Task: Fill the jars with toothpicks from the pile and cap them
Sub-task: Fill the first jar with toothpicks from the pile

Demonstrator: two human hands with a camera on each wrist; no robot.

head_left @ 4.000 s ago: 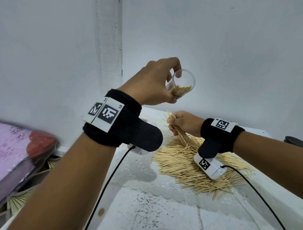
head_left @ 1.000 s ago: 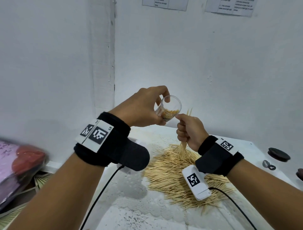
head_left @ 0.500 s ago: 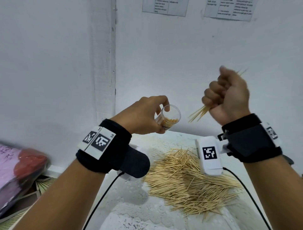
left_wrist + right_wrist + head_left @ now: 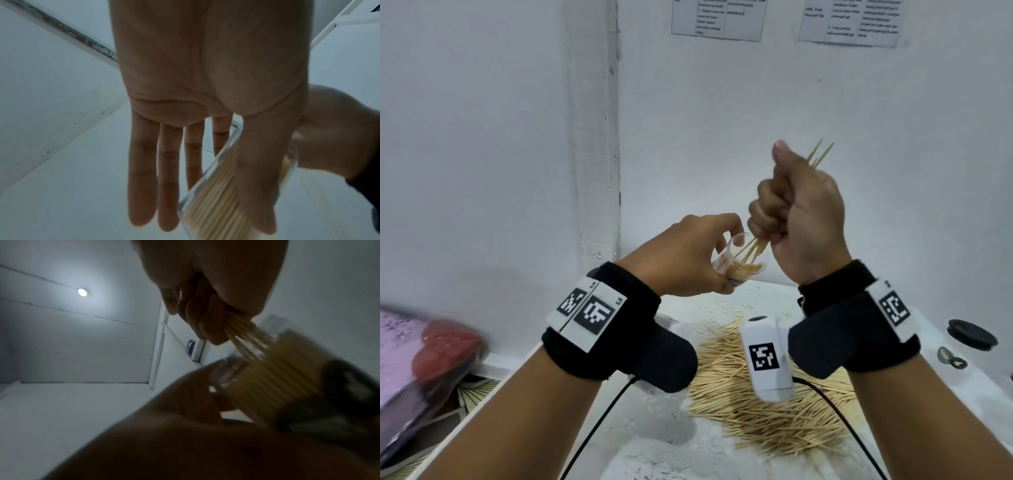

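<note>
Right grip is fisted round a bundle of toothpicks, tips angled toward 7 o'clock into the jar. Left grip pinches that jar, tilted toward 1 o'clock to meet them, above the pile on the worktop.

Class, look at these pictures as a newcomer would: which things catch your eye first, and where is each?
Mid-frame, the right hand grips a bunch of toothpicks, their lower tips entering a clear jar that the left hand holds tilted. Below them, a toothpick pile sprawls over the white table.
</note>
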